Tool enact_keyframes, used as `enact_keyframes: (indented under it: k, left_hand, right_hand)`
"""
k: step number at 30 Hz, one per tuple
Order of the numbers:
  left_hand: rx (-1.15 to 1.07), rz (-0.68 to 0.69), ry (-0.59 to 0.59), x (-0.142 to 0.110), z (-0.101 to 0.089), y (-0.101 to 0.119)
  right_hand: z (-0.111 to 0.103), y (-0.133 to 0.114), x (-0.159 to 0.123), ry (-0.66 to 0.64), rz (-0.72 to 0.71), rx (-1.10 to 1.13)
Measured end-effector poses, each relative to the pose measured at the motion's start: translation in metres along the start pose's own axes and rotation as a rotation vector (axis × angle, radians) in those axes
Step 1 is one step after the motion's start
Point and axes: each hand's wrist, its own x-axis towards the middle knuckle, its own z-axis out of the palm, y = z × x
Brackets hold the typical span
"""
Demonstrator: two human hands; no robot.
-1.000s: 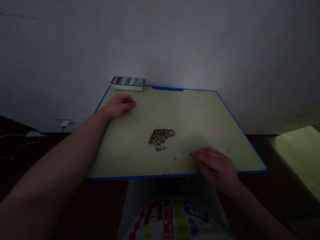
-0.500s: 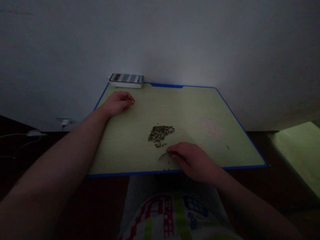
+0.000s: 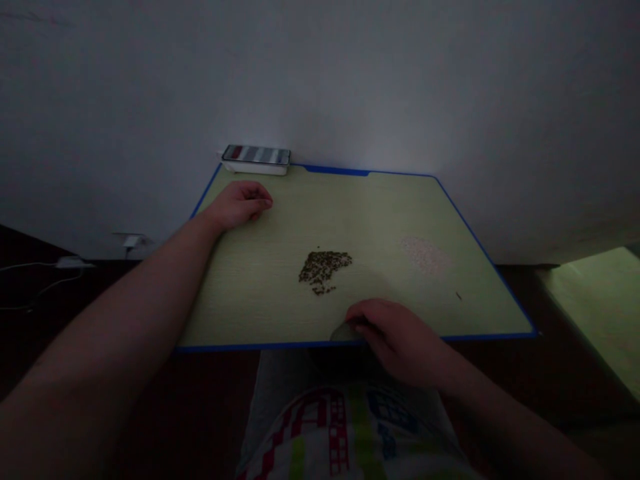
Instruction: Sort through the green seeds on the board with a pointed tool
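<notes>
My left hand rests on the far left of the pale, blue-edged table, fingers curled in; what they hold, if anything, is hidden. At the front edge, my right hand pinches a thin, curved, see-through piece, whose kind is not clear. That piece touches the tabletop near the blue rim. Beyond it, at mid-table, lies a loose patch of small dark grains or beans with paler bits among them. Farther right spreads a flat patch of small pale grains.
A phone-like slab lies on a white box at the back left corner, by the wall. One thin dark sliver is on the right of the table. White cables and a plug sit at the left.
My right hand has drawn the see-through piece toward me, to the front edge. Several dark grains near that edge no longer show there. My left hand stays in place.
</notes>
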Motion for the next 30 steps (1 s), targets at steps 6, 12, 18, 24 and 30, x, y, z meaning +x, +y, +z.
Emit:
enact_keyframes:
  k: [6,12,18,24,30]
  left_hand:
    - [0.004,0.008,0.003,0.0,0.0,-0.001]
    - [0.001,0.014,0.002,0.001,0.0,-0.002]
    - [-0.014,0.008,0.003,0.0,0.0,0.0]
    - [-0.007,0.01,0.006,0.0,-0.001,-0.002]
    - [0.005,-0.001,0.002,-0.002,0.0,0.004]
  right_hand:
    - [0.016,0.008,-0.032,0.295,-0.241,-0.218]
    - [0.04,0.006,-0.031,0.381,-0.341,-0.568]
    - [0.045,0.002,-0.011,0.365,-0.277,-0.655]
    - [0.048,0.004,0.002,0.358,-0.229,-0.682]
    - [0.04,0.01,0.011,0.256,-0.105,-0.716]
